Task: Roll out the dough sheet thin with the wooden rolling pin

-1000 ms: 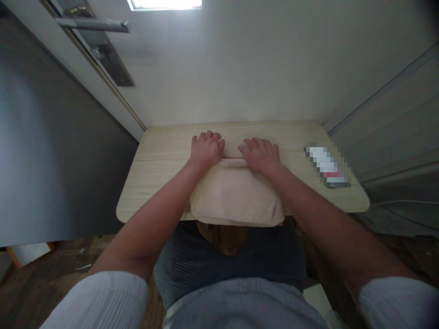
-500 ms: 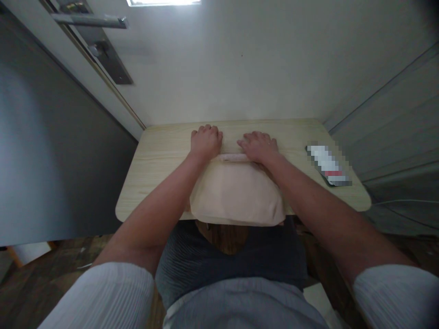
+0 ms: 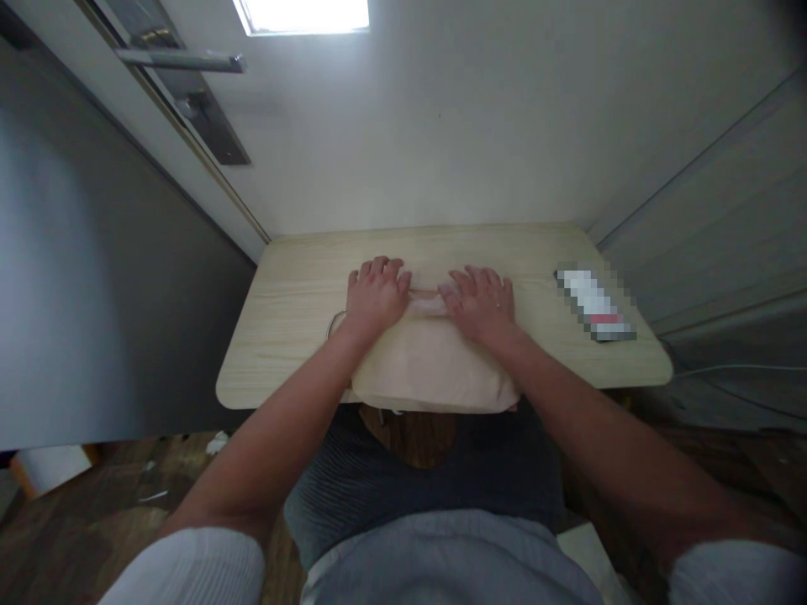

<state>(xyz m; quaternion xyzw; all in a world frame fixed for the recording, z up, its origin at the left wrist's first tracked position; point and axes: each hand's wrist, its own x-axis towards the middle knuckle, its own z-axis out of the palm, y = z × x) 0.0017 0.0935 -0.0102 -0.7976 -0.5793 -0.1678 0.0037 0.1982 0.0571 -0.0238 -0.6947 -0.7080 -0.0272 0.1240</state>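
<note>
A cream, soft fabric piece that looks like a bag (image 3: 435,365) lies at the front middle of the light wood table. A folded strip runs along its far edge, between my two thumbs. My left hand (image 3: 377,294) rests on the far left corner, fingers spread and pointing away from me. Across from it, my right hand (image 3: 482,302) lies on the far right corner, its fingers also apart. Both palms press down on the fabric. Left of it, a thin curved metal ring or handle (image 3: 334,322) shows beside my left forearm. What lies under the hands is hidden.
The small wood table (image 3: 277,336) stands against a white door with a metal handle (image 3: 182,60). A blurred-out flat object, perhaps a phone (image 3: 596,304), lies at the right. A grey panel (image 3: 126,277) rises on the left, and a cable (image 3: 744,368) runs at the right.
Both hands have drawn back toward me, from beyond the far edge onto the fabric. The curved metal piece at the left has come into view. The camera view has tilted slightly upward.
</note>
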